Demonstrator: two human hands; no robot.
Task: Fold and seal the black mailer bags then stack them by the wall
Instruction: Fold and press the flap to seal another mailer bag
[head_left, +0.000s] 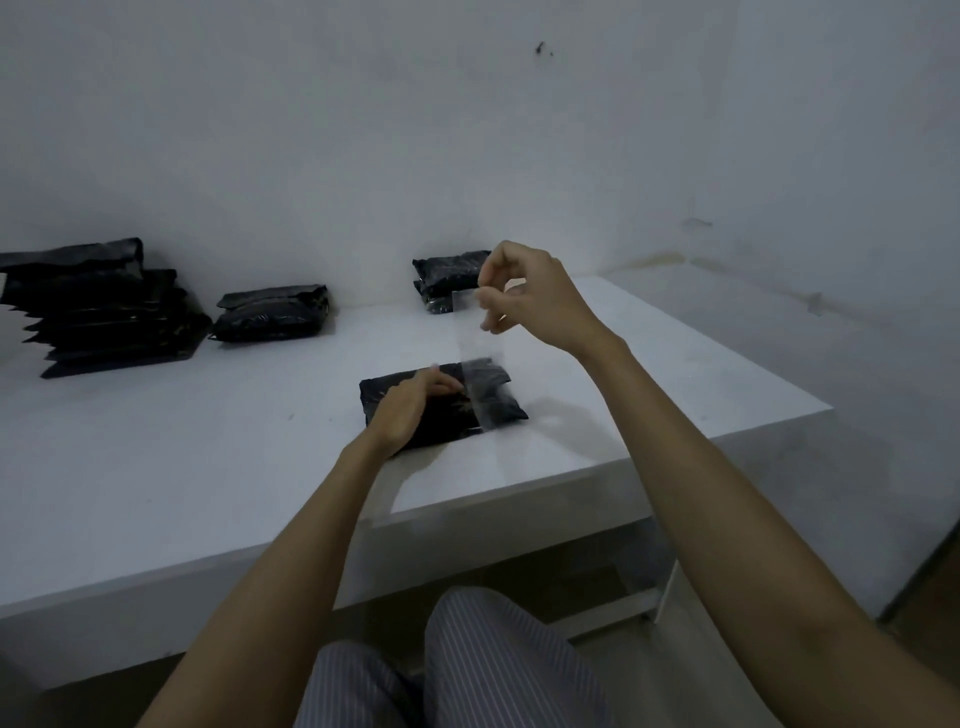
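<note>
Folded black plastic mailer bag (441, 402) mid white desk (156, 467), near front edge. Left hand (408, 408) presses flat on it, fingers straight. Right hand (524, 291) fingers pinch clear release strip (475, 332), lifted above bag. Sealing underway. Finished stacks by wall: tall stack of black mailers (104, 306) far left of bag, two-bag black pile (272, 312) behind-left, small black pile (449, 278) behind. Current bag not yet stacked.

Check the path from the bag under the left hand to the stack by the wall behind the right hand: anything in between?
Nothing on the tabletop lies between the mailer bag and the sealed stack by the wall. Only the clear strip, pinched by the right hand, hangs across that line. The left hand presses the bag.
</note>
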